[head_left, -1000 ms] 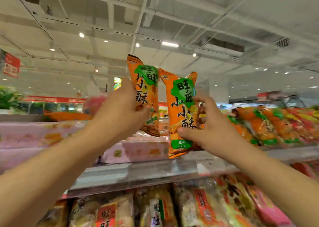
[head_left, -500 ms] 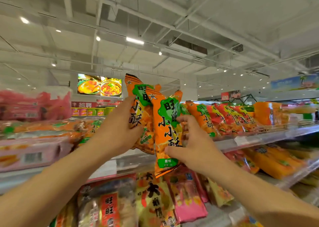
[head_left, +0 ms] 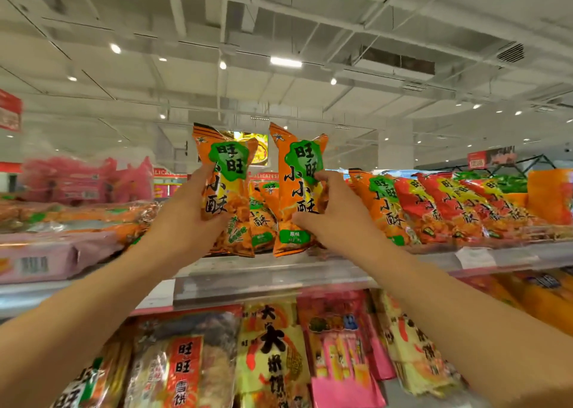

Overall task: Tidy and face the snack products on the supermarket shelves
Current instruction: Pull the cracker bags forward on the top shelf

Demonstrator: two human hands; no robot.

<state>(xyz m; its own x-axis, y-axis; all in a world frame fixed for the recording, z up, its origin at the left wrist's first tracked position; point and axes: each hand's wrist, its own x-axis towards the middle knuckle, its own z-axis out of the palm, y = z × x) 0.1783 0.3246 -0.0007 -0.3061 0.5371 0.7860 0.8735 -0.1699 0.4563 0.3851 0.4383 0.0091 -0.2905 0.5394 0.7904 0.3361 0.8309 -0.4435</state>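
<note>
Since a moment ago the two orange packets have parted: left hand (head_left: 186, 221) grips one packet (head_left: 224, 187), right hand (head_left: 335, 218) grips another (head_left: 296, 190), both upright and label-forward over the top shelf (head_left: 279, 271), seemingly ready to set down.

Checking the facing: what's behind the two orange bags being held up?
Between the left bag and right bag, more orange bags of the same snack stand on the shelf. How many stand behind is hidden by the bags and hands.

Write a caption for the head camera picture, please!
Two hands, left hand and right hand, hold orange snack bags upright at the top shelf.
</note>
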